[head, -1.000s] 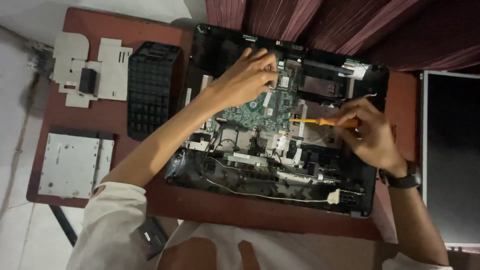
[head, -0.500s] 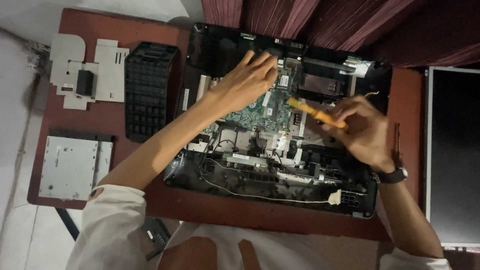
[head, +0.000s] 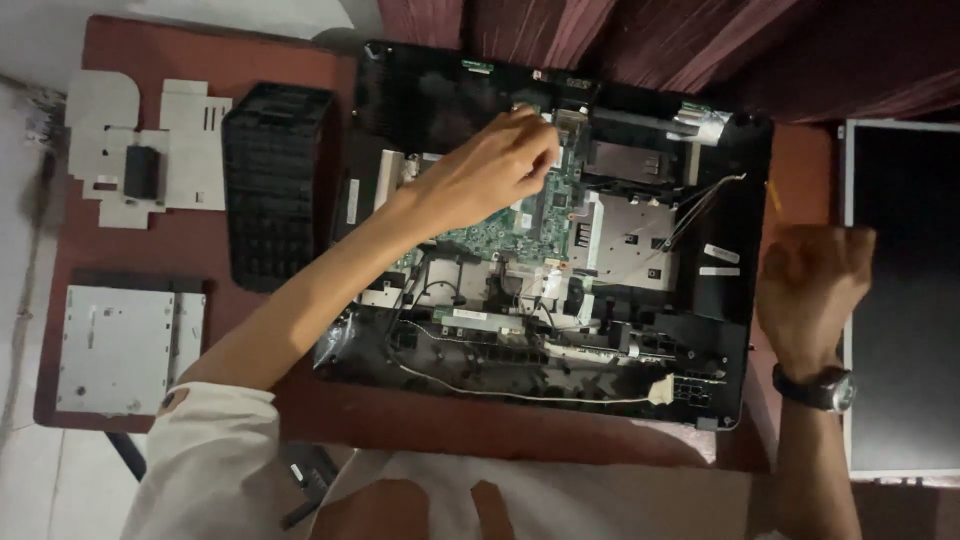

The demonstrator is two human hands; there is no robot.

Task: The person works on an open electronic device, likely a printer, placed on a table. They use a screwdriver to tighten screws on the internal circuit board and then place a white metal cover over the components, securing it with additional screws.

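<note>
Dim lighting overall. Reddish-brown wooden table (head: 200, 250) fills most of the shot, with a dark maroon curtain (head: 640, 40) hanging at around 12 to 1 o'clock. Pale floor (head: 20, 480) shows at 9 o'clock, looking scuffed and grimy near the table edge.

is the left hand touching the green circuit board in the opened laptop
Touching. The head view shows the left hand resting on the green circuit board inside the opened laptop base, fingers curled down near its upper edge with no gap visible.
</note>
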